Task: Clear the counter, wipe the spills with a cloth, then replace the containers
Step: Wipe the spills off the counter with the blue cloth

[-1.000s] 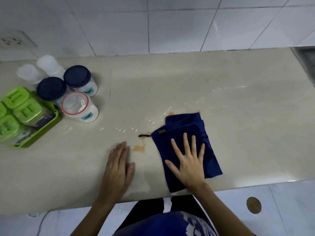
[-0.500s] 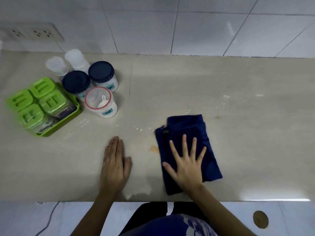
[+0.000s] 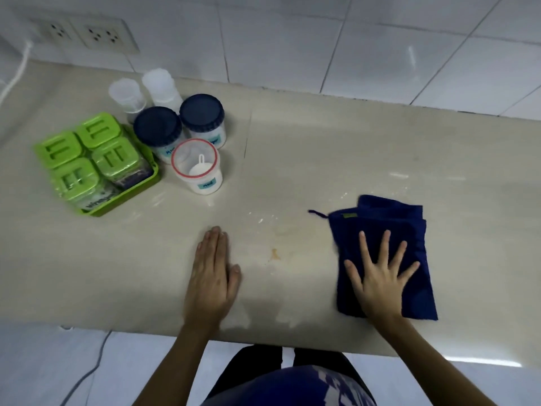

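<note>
A folded dark blue cloth (image 3: 409, 230) lies on the beige counter (image 3: 351, 153) at the right. My right hand (image 3: 377, 276) presses flat on it with fingers spread. My left hand (image 3: 212, 273) rests flat on the bare counter, fingers together, holding nothing. Between the hands are a small orange stain (image 3: 274, 254) and, further back, white specks (image 3: 260, 220). At the back left stand two blue-lidded jars (image 3: 158, 126), an open red-rimmed jar (image 3: 195, 162) with a scoop inside, two clear containers (image 3: 127, 93) and a green tray (image 3: 146, 183) of green-lidded boxes (image 3: 87, 153).
A tiled wall runs along the back of the counter, with a double power outlet (image 3: 87, 33) at the upper left and a white cable (image 3: 17, 71) hanging beside it. A damp patch (image 3: 263, 317) shows at the counter's front edge. The floor lies below.
My right hand has slid the cloth to the right, away from the orange stain. The left hand has stayed flat. The view has shifted, so the containers appear nearer the middle.
</note>
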### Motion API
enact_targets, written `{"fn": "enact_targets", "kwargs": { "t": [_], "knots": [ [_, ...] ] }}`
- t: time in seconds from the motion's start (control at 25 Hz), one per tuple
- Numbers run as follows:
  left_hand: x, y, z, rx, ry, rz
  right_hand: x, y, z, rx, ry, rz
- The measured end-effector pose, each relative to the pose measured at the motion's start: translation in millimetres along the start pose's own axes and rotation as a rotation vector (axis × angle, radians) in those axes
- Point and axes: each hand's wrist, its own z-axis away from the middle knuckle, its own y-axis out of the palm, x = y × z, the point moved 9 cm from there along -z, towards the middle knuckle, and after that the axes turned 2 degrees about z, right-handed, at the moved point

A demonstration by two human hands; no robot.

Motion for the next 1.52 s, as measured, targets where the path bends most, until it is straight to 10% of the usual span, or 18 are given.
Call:
{"fn": "enact_targets", "kwargs": {
  "t": [0.28,0.64,0.92,1.28,1.52],
  "knots": [
    [3.2,3.2,-1.4,0.02,-0.023,-0.038,204.5,2.3,2.7,-0.074,-0.386,-0.017],
    [7.2,2.9,-1.1,0.002,-0.018,-0.011,44.2,-10.3,-62.1,-0.043,-0.189,0.026],
    [9.3,12.7,-1.7,0.068,-0.025,-0.075,226.1,2.7,-14.6,-0.101,-0.523,0.055],
    [10.1,6.9,-1.7,0.042,-0.033,-0.007,59.9,-13.6,-79.0,-0.05,-0.242,0.031],
    [9.6,11.6,-3.3,0.062,-0.038,-0.027,211.4,0.7,-29.4,-0.102,-0.486,0.063]
  ]
}}
